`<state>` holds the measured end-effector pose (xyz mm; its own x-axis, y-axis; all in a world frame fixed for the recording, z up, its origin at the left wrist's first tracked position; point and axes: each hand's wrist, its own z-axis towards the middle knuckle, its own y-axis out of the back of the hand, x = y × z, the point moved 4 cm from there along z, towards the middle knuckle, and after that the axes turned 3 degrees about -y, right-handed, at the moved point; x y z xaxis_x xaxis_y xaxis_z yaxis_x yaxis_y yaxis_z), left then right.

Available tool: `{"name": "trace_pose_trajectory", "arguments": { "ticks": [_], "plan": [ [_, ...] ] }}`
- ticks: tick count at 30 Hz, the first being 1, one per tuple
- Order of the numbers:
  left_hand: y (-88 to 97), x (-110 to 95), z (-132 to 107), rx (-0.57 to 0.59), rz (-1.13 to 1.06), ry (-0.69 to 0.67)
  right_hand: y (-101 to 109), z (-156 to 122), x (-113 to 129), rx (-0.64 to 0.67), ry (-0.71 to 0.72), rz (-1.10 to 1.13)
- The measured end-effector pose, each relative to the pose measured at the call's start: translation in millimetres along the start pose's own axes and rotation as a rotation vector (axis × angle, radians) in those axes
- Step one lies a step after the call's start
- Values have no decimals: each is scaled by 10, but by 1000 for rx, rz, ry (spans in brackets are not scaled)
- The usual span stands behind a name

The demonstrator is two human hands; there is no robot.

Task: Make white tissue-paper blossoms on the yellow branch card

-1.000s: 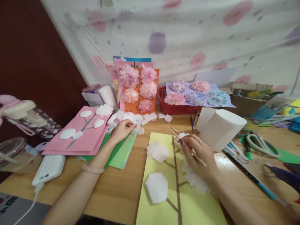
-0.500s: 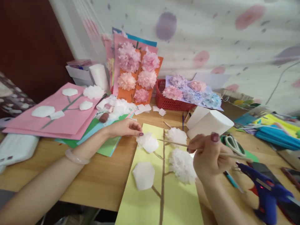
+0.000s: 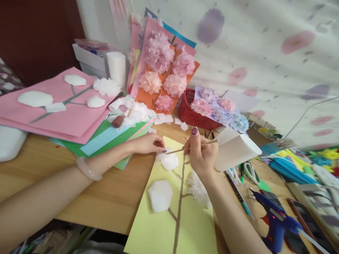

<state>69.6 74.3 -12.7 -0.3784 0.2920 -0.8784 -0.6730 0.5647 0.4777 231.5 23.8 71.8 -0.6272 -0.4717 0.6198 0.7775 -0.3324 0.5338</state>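
A yellow sheet of card (image 3: 197, 229) lies in front of me, with a brown stem and branches on it. My right hand (image 3: 202, 155) is closed around a thin wooden stick (image 3: 176, 151), its tip at my left fingertips. Thumb and fingers of my left hand (image 3: 153, 144) pinch white tissue paper (image 3: 160, 155) at the edge of the upper left flower patch (image 3: 170, 162). Below it sits a flat white paper hexagon (image 3: 160, 195). A fluffy white tissue flower (image 3: 198, 190) shows on the right, partly behind my right forearm; the upper right flower is hidden.
Pink card (image 3: 87, 123) with white shapes lies left, beside tissue and a brown roll (image 3: 118, 121). Finished flower cards (image 3: 159, 53) and a red basket (image 3: 196, 114) stand behind. A folded white sheet (image 3: 238, 148), scissors (image 3: 251, 173) and a blue glue gun (image 3: 275, 220) are right.
My right hand has moved left with the stick, bringing its tip to my left fingertips. It now covers the upper right flower. My left hand stays by the upper left patch; the view has shifted and tilted.
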Motion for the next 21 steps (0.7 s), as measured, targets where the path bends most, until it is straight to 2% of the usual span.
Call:
{"name": "trace_pose_trajectory", "arguments": {
  "ticks": [6, 11, 15, 21],
  "plan": [
    [51, -26, -7, 6, -18, -74, -94, 119, 88, 102, 73, -115],
    [112, -87, -90, 73, 116, -176, -243, 262, 164, 160, 135, -192],
    [61, -102, -121, 122, 254, -142, -410, 351, 209, 154, 197, -279],
    [10, -65, -95, 81, 326, -86, -671, 383, 177, 172, 305, -382]
  ]
}}
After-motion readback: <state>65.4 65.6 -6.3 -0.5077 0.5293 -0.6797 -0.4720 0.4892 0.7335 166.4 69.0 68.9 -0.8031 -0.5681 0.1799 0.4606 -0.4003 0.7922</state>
